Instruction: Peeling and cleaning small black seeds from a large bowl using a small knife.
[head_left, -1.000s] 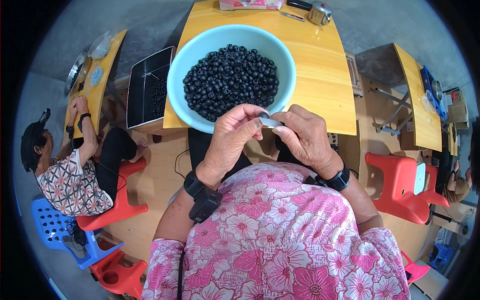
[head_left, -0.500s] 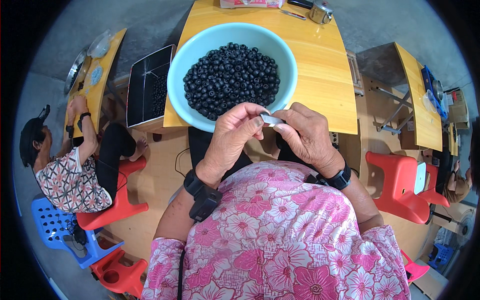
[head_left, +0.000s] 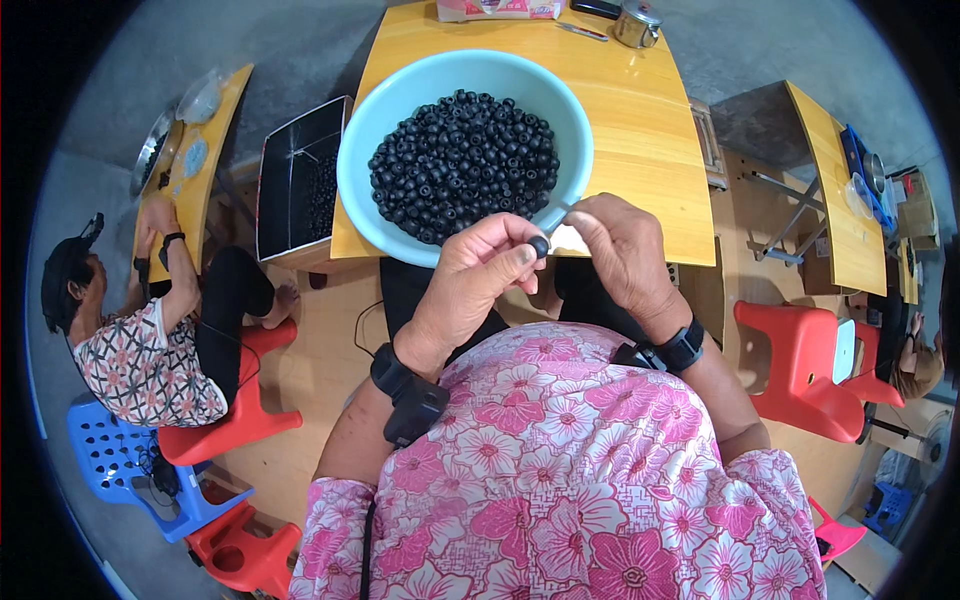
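Between the thumb and fingertips of my left hand (head_left: 473,272) is a small round black piece like a bead (head_left: 540,246). My right hand (head_left: 622,248) is closed on a small metal blade (head_left: 567,209); its handle is hidden in my fingers. The blade's tip shows against the bowl's rim, a little apart from the black piece. Just beyond both hands stands a light blue bowl (head_left: 352,190) on the wooden table (head_left: 650,160). It holds many similar black pieces (head_left: 465,165), some showing a hole.
A black-lined box (head_left: 290,185) with more dark pieces stands left of the bowl. At the table's far edge are a metal cup (head_left: 637,25), a box cutter (head_left: 582,31) and a pink package (head_left: 500,9). Another person (head_left: 150,330) sits working at the left table. Red stools (head_left: 800,370) stand right.
My right hand has drawn the blade away from the black piece, up and to the right, and the blade has turned. The piece stays in my left hand and shows more plainly.
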